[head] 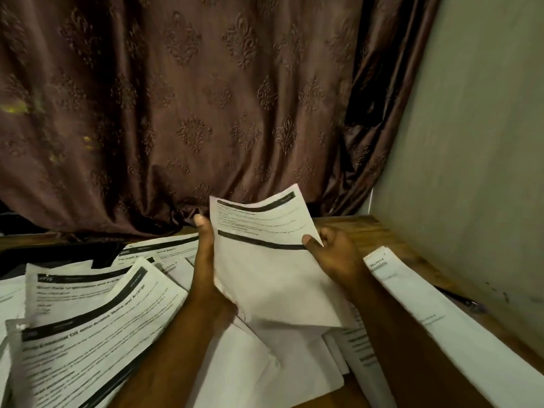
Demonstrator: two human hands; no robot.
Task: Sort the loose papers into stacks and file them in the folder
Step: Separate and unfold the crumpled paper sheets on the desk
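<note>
I hold a printed sheet (pixel 266 260) with black header bars upright above the desk, tilted back toward the curtain. My left hand (pixel 207 269) grips its left edge, thumb pointing up along the margin. My right hand (pixel 332 254) pinches the right edge, thumb on the printed face. Several loose printed papers (pixel 97 328) lie fanned out in a messy overlap on the left of the desk. A white stack (pixel 265 366) lies under my forearms. Another stack of sheets (pixel 435 319) runs along the right side. No folder is visible.
The wooden desk (pixel 368 231) shows bare at the back right corner. A brown patterned curtain (pixel 206 98) hangs behind it, and a pale wall (pixel 471 172) closes the right side. A dark pen (pixel 462 300) lies by the wall. A dark flat object (pixel 59 254) sits back left.
</note>
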